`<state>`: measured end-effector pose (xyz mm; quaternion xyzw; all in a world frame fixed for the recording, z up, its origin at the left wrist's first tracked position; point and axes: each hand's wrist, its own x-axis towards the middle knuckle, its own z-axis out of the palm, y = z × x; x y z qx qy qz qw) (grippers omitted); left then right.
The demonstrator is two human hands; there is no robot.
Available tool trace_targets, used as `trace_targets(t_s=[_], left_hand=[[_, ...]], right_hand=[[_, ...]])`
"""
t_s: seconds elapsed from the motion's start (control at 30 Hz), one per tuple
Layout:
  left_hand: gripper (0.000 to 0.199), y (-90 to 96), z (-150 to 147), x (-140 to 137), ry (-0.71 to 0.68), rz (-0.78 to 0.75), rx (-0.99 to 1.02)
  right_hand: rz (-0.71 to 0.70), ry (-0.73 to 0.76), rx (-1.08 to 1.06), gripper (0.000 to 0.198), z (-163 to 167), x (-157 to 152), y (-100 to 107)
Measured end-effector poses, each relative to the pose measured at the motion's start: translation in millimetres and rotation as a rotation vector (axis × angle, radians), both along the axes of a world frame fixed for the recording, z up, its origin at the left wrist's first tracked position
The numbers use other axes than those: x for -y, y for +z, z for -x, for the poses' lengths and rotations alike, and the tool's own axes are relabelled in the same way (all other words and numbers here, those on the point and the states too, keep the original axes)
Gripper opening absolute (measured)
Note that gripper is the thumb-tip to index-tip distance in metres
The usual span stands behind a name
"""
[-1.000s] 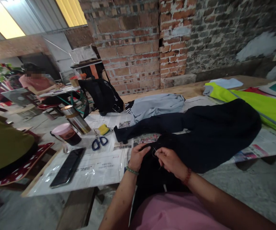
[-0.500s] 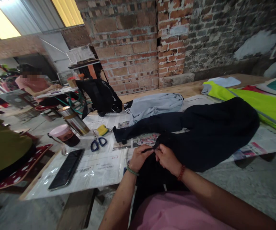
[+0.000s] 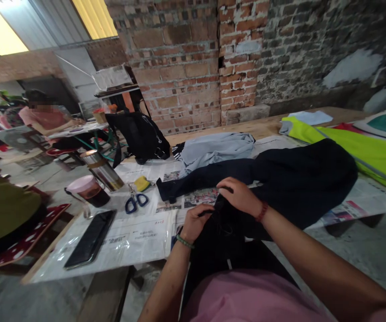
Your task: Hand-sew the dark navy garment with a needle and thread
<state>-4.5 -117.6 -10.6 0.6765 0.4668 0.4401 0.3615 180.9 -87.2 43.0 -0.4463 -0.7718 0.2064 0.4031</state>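
A dark navy garment [image 3: 307,174] lies across the table, and part of it hangs over my lap. My left hand [image 3: 195,221], wearing a green bead bracelet, pinches a dark edge of this cloth. Just right of it and a little higher is my right hand [image 3: 238,196], with a red bead bracelet at the wrist. Its fingers are curled together above the cloth; whatever they hold is too small to make out. Some thin pale thread shows faintly on the dark cloth below my hands.
On the newspaper-covered table [image 3: 139,237] are a phone [image 3: 90,239], a lidded cup [image 3: 90,192], a steel flask [image 3: 102,170], scissors [image 3: 136,202] and a black bag [image 3: 142,136]. Grey cloth [image 3: 216,150], a yellow vest [image 3: 357,150] and an iron [image 3: 385,123] lie beyond. Other people sit at left.
My right hand has come away from my left hand, moving up and slightly right. My left hand stays at the cloth's edge. The view has shifted slightly.
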Motion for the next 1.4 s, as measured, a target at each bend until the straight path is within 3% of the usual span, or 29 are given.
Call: trace_targets(t_s=[0.1, 0.27, 0.6, 0.8, 0.93, 1.07, 1.17, 1.4], left_hand=[[0.019, 1.6, 0.3, 1.2, 0.028, 0.043, -0.001], [0.016, 5.8, -1.8, 2.1, 0.059, 0.087, 0.037], [0.013, 5.3, -4.5, -0.7, 0.133, 0.13, 0.11], [0.014, -0.7, -1.5, -4.2, 0.104, 0.352, 0.281], [0.015, 1.3, -1.7, -2.8, 0.129, 0.442, 0.367], [0.018, 5.0, -2.2, -2.2, 0.147, 0.417, 0.437], [0.018, 7.1, -1.6, -2.2, 0.195, 0.367, 0.464], [0.016, 5.1, 1.2, -2.1, 0.249, 0.406, 0.576]], right_hand=[[0.281, 0.213, -0.004, 0.024, 11.4, -8.6, -14.0], [0.527, 0.21, -0.222, 0.024, 14.6, -3.4, -36.3], [0.606, 0.123, -0.433, 0.016, 21.7, 3.7, -41.7], [0.712, 0.024, -0.81, 0.021, 30.4, -3.1, -49.4], [0.732, -0.051, -0.953, 0.023, 29.3, -13.2, -52.1], [0.715, 0.008, -0.911, 0.025, 20.4, -19.3, -40.8], [0.699, 0.098, -0.951, 0.024, 10.9, -22.9, -21.7], [0.587, 0.128, -1.114, 0.01, -23.4, -38.4, 20.6]])
